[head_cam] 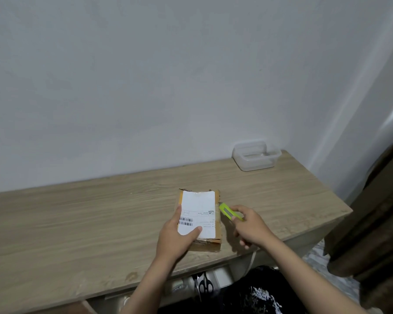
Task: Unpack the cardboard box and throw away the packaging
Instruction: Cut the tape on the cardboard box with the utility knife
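A small cardboard box (217, 214) with a white shipping label on top lies on the wooden desk (77, 223), near its front edge. My left hand (177, 236) holds the box at its near left corner, thumb on the label and fingers along the left side. My right hand (250, 225) grips a lime-green utility knife (230, 211), whose tip touches the box's right edge at the taped seam.
A clear plastic container (255, 156) stands at the desk's back right corner by the wall. Scissors (202, 286) lie on a shelf under the desk front. A brown curtain (372, 211) hangs to the right of the desk.
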A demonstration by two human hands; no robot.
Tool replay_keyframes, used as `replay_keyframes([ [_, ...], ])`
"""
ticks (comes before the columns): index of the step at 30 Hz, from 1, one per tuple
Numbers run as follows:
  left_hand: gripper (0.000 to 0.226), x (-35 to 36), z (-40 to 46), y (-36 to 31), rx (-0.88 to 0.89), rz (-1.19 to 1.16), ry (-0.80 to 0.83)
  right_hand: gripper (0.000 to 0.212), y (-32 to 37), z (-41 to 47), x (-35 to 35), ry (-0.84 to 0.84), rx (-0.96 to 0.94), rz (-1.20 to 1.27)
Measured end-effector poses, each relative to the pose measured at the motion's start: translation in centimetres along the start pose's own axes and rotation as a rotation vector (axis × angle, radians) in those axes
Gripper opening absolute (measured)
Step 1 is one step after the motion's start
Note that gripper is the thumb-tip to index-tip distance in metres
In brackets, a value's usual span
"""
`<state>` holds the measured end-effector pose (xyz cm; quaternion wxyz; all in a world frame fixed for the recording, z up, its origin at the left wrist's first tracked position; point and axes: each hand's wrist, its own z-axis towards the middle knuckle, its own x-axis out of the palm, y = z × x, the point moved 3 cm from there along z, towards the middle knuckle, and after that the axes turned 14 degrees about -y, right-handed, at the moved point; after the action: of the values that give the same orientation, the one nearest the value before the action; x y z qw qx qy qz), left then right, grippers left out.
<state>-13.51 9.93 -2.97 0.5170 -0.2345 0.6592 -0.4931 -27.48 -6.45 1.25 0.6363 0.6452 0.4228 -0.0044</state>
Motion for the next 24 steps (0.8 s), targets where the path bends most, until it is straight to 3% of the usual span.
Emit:
replay_keyframes([
  [10,0.085,0.2,0.2,0.2,0.018,0.008,-0.011,0.032,-0.3,0.1,-1.9,0.169,0.061,-0.033],
  [24,0.076,0.1,0.0,0.1,0.047,0.016,-0.035,0.025,-1.4,-2.4,-2.3,0.203,0.01,-0.066],
])
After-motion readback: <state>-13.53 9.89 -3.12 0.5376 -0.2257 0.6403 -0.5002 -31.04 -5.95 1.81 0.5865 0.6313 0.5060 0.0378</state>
